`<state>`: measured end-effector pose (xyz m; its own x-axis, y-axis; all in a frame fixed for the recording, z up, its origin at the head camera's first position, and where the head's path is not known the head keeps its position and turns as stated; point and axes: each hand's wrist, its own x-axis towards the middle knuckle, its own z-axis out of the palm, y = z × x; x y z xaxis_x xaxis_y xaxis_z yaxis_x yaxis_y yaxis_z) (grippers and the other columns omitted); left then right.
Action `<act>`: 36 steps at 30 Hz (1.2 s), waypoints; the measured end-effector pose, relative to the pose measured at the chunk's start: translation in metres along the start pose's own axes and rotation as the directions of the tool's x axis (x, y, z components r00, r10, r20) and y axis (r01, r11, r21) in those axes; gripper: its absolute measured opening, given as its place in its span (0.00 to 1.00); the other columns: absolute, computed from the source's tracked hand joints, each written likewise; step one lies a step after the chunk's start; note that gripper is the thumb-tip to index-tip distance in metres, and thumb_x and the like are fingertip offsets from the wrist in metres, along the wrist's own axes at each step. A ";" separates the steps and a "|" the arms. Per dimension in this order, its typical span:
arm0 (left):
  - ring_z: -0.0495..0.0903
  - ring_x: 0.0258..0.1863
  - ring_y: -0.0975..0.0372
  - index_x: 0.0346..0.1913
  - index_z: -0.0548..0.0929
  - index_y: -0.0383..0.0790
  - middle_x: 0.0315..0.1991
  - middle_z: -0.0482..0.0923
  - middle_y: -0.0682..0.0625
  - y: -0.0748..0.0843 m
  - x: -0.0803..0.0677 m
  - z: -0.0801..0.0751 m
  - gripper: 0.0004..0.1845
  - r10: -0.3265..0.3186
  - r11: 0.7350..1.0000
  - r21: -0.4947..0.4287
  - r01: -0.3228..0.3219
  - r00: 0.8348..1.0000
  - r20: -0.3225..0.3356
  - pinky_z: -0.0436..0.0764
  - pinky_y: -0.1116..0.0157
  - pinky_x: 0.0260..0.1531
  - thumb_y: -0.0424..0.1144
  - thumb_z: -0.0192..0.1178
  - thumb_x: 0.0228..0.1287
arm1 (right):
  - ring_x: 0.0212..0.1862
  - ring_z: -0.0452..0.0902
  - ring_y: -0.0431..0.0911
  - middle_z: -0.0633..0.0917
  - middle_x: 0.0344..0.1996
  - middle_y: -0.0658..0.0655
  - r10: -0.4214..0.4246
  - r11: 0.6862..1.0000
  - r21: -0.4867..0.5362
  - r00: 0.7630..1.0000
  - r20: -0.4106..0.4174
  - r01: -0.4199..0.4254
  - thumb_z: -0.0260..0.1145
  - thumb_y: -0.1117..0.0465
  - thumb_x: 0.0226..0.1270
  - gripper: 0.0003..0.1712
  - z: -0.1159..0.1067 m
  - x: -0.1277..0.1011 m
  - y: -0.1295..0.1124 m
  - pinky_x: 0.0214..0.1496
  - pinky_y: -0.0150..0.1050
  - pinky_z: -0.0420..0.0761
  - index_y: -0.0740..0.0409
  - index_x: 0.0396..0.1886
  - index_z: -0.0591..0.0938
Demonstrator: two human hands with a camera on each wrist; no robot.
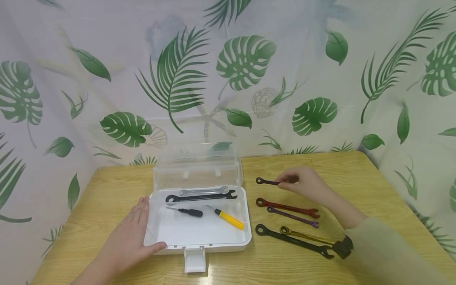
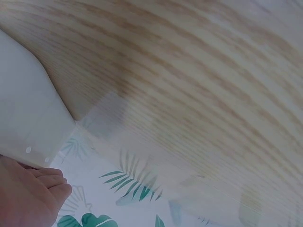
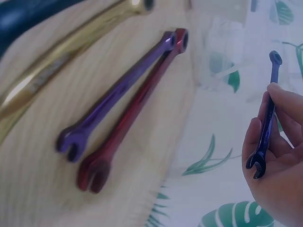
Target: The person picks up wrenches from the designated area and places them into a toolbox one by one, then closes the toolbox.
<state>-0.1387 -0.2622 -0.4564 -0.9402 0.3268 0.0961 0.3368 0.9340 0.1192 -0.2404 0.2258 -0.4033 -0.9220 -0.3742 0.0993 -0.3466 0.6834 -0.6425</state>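
Note:
My right hand (image 1: 303, 183) pinches a small dark blue-purple combination wrench (image 3: 268, 118) by its shaft between thumb and fingers, at the back right of the table. Its ring end points left in the head view. Straight fingers of my left hand (image 1: 130, 229) lie along the left side of a white toolbox (image 1: 167, 238), the thumb on its front rim. Inside the box are a silver wrench (image 1: 204, 192), a black wrench (image 1: 203, 196), a black-handled screwdriver (image 1: 190, 212) and a yellow-handled one (image 1: 230, 219).
Right of the box lie a red wrench (image 1: 285, 206), a purple wrench (image 1: 292, 217), a large black wrench (image 1: 292, 239) and a gold wrench (image 1: 310, 236). A black wrist strap part (image 1: 342, 247) overlaps the gold one. The clear lid (image 1: 197, 174) stands raised behind; the front latch (image 1: 194, 261) hangs down.

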 end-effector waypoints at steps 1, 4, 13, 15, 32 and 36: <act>0.59 0.81 0.34 0.80 0.53 0.18 0.82 0.54 0.26 0.000 0.000 0.000 0.68 0.000 1.000 0.000 0.000 1.000 0.000 0.66 0.40 0.80 0.76 0.63 0.62 | 0.42 0.87 0.44 0.93 0.39 0.55 -0.010 1.000 0.005 1.000 0.002 0.010 0.73 0.65 0.71 0.07 0.000 0.001 -0.003 0.46 0.30 0.86 0.60 0.46 0.92; 0.58 0.82 0.35 0.80 0.53 0.18 0.82 0.54 0.26 0.000 0.001 0.000 0.68 -0.002 1.000 -0.006 0.002 1.000 0.001 0.66 0.40 0.80 0.75 0.64 0.61 | 0.43 0.88 0.46 0.93 0.39 0.56 -0.029 1.000 0.007 1.000 0.009 0.029 0.73 0.66 0.70 0.07 0.001 0.003 -0.012 0.47 0.30 0.86 0.61 0.46 0.92; 0.59 0.81 0.34 0.79 0.54 0.17 0.81 0.55 0.25 0.000 0.001 0.000 0.68 0.003 1.000 0.001 -0.003 1.000 0.002 0.66 0.39 0.79 0.75 0.64 0.61 | 0.41 0.87 0.43 0.93 0.38 0.55 -0.074 0.997 0.028 0.997 0.024 0.073 0.74 0.66 0.70 0.06 0.011 0.012 -0.038 0.46 0.36 0.88 0.59 0.44 0.93; 0.59 0.81 0.34 0.79 0.55 0.17 0.81 0.56 0.24 0.000 0.001 0.000 0.67 0.008 1.000 0.004 -0.008 1.000 0.000 0.66 0.40 0.79 0.74 0.64 0.62 | 0.41 0.87 0.43 0.93 0.38 0.54 -0.082 0.996 0.032 0.996 0.029 0.081 0.74 0.66 0.70 0.06 0.014 0.015 -0.042 0.47 0.36 0.88 0.58 0.44 0.93; 0.59 0.81 0.33 0.79 0.55 0.16 0.81 0.55 0.24 0.002 0.000 -0.004 0.66 0.012 1.000 -0.015 -0.012 1.000 0.001 0.66 0.39 0.79 0.73 0.65 0.62 | 0.43 0.88 0.44 0.94 0.41 0.55 -0.188 0.980 0.087 0.978 0.091 0.180 0.74 0.67 0.70 0.06 0.032 0.046 -0.088 0.48 0.36 0.88 0.59 0.44 0.92; 0.59 0.81 0.33 0.79 0.55 0.16 0.81 0.56 0.24 0.003 -0.001 -0.004 0.67 0.015 1.000 -0.014 -0.015 1.000 -0.002 0.66 0.38 0.79 0.73 0.65 0.62 | 0.44 0.87 0.45 0.93 0.42 0.56 -0.194 0.978 0.098 0.976 0.103 0.184 0.74 0.68 0.69 0.07 0.039 0.052 -0.096 0.51 0.39 0.89 0.60 0.45 0.92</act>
<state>-0.1371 -0.2604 -0.4522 -0.9350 0.3403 0.0997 0.3514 0.9269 0.1317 -0.2481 0.1169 -0.3660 -0.8147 -0.5619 0.1431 -0.4915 0.5382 -0.6847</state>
